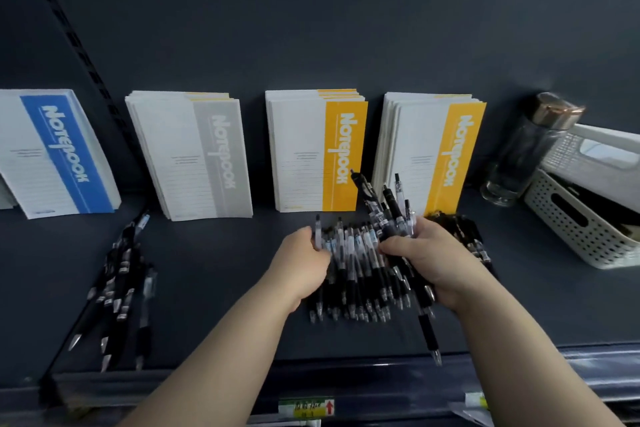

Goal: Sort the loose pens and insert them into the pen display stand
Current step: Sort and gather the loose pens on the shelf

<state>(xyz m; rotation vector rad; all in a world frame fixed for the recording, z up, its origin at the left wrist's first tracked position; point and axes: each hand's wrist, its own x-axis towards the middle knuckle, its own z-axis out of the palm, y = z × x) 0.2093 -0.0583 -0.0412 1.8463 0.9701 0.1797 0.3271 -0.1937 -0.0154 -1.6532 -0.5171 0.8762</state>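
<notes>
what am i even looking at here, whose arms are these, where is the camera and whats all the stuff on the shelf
There is no machine here. These are a person's two bare arms, filmed by a single wide-angle camera worn on their head, looking forward and down. They stand at a dark shelf. Stacks of notebooks lean along its back, with a glass bottle and a white basket at the right. A row of black pens lies in the middle and a smaller pile at the left. The right hand grips a bundle of pens. The left hand touches the row's left end; whether it grips a pen I cannot tell.
</notes>
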